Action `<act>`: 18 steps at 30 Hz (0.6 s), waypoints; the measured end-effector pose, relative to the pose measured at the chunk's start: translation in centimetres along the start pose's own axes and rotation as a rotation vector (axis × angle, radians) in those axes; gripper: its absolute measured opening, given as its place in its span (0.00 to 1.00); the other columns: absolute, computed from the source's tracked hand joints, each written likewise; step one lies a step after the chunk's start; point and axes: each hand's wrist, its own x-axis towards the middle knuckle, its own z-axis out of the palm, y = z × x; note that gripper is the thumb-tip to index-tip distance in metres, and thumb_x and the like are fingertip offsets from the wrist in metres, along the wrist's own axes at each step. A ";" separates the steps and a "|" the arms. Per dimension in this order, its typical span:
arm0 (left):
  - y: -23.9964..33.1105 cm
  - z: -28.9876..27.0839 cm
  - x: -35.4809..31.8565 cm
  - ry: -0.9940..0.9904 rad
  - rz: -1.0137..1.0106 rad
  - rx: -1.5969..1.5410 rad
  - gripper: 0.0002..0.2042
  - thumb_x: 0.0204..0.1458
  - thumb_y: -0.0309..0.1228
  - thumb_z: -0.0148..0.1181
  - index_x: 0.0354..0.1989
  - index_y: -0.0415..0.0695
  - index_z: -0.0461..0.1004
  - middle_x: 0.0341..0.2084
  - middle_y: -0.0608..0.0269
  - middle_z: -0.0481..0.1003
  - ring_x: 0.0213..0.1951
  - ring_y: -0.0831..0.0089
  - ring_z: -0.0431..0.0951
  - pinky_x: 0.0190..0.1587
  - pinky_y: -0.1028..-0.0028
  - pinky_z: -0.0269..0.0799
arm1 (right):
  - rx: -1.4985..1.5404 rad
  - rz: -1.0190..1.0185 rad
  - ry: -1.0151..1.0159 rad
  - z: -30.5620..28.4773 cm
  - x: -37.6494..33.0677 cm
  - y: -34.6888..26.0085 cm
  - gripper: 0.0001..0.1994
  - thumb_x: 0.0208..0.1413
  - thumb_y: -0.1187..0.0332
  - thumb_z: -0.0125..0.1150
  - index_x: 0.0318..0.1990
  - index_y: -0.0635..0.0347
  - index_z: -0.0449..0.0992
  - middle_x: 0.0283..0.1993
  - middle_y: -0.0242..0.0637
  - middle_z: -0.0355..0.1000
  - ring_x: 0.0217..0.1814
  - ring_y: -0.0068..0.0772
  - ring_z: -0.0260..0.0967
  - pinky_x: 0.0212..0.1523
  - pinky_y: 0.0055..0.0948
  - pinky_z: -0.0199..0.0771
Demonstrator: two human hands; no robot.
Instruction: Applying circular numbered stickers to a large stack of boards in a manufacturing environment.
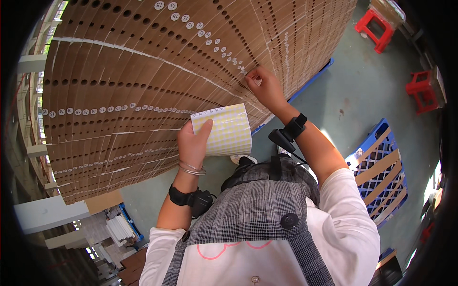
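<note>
My left hand (193, 140) grips a sheet of stickers (224, 131), thumb on top. Most of the sheet is a yellow and white grid, with a row of round white stickers along its far edge. My right hand (265, 88) is at the tall stack of brown cardboard pieces (157, 90), its fingers pinched together close to the end of a row of round white stickers (205, 34). Whatever lies between those fingertips is too small to make out. Rows of dark punched holes run across the stack, and more stickers form a lower row (86, 111).
A blue pallet edge (312, 80) shows under the stack. On the right, another blue pallet (381, 171) carries cardboard strips. Two red stools (375, 27) stand at the upper right with boxes on them. White bundled material (119, 228) lies at the lower left.
</note>
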 end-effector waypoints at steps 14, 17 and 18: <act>-0.4 0.2 0.1 -0.018 0.004 0.002 0.09 0.50 0.26 0.58 0.36 0.33 0.73 0.32 0.62 0.77 0.31 0.80 0.74 0.35 0.78 0.69 | -0.150 0.331 0.003 -0.2 0.3 -1.1 0.08 0.47 0.68 0.60 0.27 0.65 0.72 0.27 0.46 0.70 0.29 0.45 0.69 0.31 0.36 0.68; 0.1 0.9 -0.1 -0.039 0.023 -0.005 0.09 0.50 0.27 0.58 0.36 0.33 0.73 0.31 0.62 0.77 0.31 0.80 0.74 0.34 0.78 0.70 | -0.167 0.461 0.000 -2.2 0.0 0.8 0.10 0.49 0.65 0.59 0.28 0.65 0.73 0.27 0.46 0.72 0.29 0.43 0.70 0.30 0.35 0.68; 0.2 1.1 0.0 -0.052 0.030 -0.005 0.10 0.50 0.27 0.58 0.36 0.33 0.73 0.31 0.62 0.77 0.31 0.80 0.74 0.34 0.78 0.70 | -0.105 0.385 0.083 -3.1 0.2 1.5 0.12 0.49 0.63 0.59 0.28 0.65 0.73 0.27 0.46 0.72 0.29 0.43 0.70 0.30 0.35 0.68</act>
